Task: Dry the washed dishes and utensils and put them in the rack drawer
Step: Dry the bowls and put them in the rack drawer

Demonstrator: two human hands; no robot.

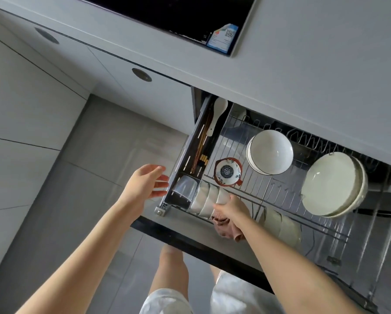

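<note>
The wire rack drawer [246, 198] is pulled out under the counter. My right hand [232, 210] holds a pinkish cloth [224, 228] and touches the last white bowl in a row of bowls on edge [207, 199] at the drawer's front left. My left hand [148, 183] hovers open just left of the drawer's side, holding nothing. A small patterned bowl with a red rim [228, 171] lies on the rack behind the row.
A side tray holds chopsticks [201, 146], a white spoon [217, 115] and an upturned clear cup [185, 188]. Stacked white bowls [270, 151] and plates [332, 184] stand further right, with more bowls on edge [283, 224] at the front. A black cooktop [178, 14] sits in the counter above.
</note>
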